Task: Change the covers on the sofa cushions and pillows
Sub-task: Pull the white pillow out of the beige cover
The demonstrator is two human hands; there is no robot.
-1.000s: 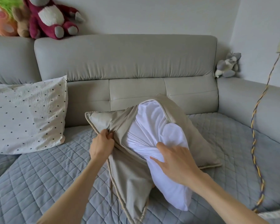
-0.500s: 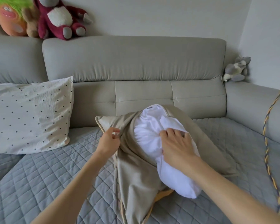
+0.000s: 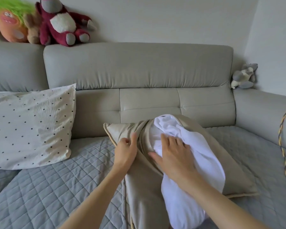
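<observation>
1. Beige fabric makes up the cushion cover [image 3: 144,187], which lies on the quilted grey seat pad [image 3: 53,187] of the sofa [image 3: 139,71], its open side turned toward the person.
2. A white pillow insert [image 3: 201,162] sits partly inside the cover: its upper end is tucked under the beige cloth near the sofa back, and its lower end sticks out toward the camera.
3. The left hand [image 3: 125,152] is at the left edge of the cover's opening. Its fingers are curled, and the thumb and fingers pinch a fold of the beige fabric.
4. The right hand [image 3: 173,156] lies on the white insert with the palm down. Its fingers are spread and nearly straight, pressing on the white cloth without gripping it; the thumb reaches toward the beige edge of the opening.
5. The two hands are near each other, with a strip of bunched beige fabric between them.
6. A cream pillow with dark dots [image 3: 30,126] leans against the sofa back at the left, well apart from the cover.
7. On top of the sofa back at the upper left sit a dark red plush bear [image 3: 61,23] and an orange toy with green hair [image 3: 10,22], which is blurred.
8. A small grey plush toy [image 3: 244,76] rests in the sofa's right corner.
9. A twisted yellow and dark cord [image 3: 283,146] hangs along the right edge of the view.
</observation>
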